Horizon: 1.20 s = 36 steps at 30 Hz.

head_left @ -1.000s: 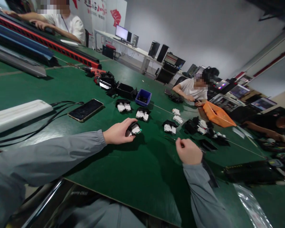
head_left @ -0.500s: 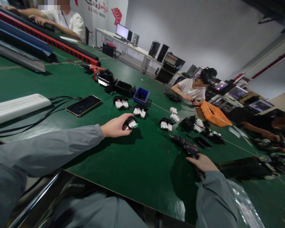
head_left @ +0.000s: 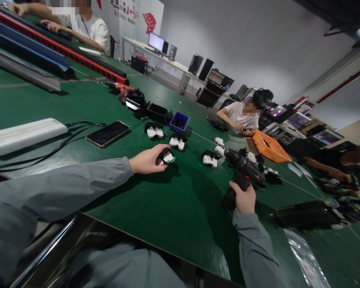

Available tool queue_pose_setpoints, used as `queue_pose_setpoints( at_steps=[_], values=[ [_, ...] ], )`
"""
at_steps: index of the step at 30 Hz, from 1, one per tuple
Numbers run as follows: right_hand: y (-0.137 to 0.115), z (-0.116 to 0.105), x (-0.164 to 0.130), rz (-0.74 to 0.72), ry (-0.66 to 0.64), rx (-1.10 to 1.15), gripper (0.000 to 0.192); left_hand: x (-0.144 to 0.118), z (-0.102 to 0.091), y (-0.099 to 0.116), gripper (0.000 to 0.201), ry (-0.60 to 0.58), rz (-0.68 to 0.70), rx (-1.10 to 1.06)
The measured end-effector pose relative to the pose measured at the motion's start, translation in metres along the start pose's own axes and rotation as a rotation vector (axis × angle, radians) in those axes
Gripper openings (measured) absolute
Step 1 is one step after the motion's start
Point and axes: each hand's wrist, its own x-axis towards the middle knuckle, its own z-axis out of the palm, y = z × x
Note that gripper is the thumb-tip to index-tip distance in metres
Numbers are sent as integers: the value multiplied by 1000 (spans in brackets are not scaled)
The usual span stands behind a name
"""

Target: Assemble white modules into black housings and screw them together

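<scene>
In the head view, my left hand [head_left: 148, 160] is closed around a small black-and-white part [head_left: 167, 157] with a green spot at its end, low over the green table. My right hand [head_left: 245, 197] wraps round the grip of a black cordless drill [head_left: 243, 170], which is raised off the table with its chuck pointing up and left. Similar black-and-white parts lie near my left hand: one part [head_left: 177, 142] just beyond it, another part [head_left: 154, 131] farther left, and a third part [head_left: 210, 159] between my hands.
A blue bin [head_left: 179, 121] and an orange bin [head_left: 271, 147] stand beyond my hands. At left lie a phone [head_left: 108, 133], a white power bank [head_left: 27, 136] with a cable, and a red drill [head_left: 124, 89]. A clear plastic bag [head_left: 307, 260] is at lower right. Other people sit around the table.
My right hand has lifted the drill and swung it up, so its chuck now points more upward. My left hand stays almost in place with its part.
</scene>
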Motion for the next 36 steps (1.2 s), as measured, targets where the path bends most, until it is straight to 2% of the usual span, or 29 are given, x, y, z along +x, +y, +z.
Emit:
queue_pose_setpoints(
  at_steps=[3,5,7,12,16,20,23,26,31,36],
  values=[
    [0,29,-24,-10,-44,357,39,0,-1,1,73,-6,1,0],
    [0,40,-34,7,-94,476,37,-1,-1,1,73,-7,7,4],
    [1,44,-38,48,-85,512,37,-1,-2,2,73,-10,14,13],
    [10,39,-23,29,104,385,39,-1,-2,1,73,-12,27,34],
    [16,28,-11,-164,232,179,46,-1,-1,1,73,-12,27,38],
    [18,18,-8,-321,216,-131,58,0,-2,2,73,-18,25,40],
    [15,19,-8,-397,178,-223,63,-1,-2,3,73,-20,21,38],
    [14,23,-9,-459,162,-194,60,-1,-2,3,72,-22,16,34],
    [19,19,-4,-370,195,-96,59,-1,-2,2,73,-17,17,30],
    [18,9,-3,-251,65,266,42,-1,-2,0,73,-15,22,22]
  ],
)
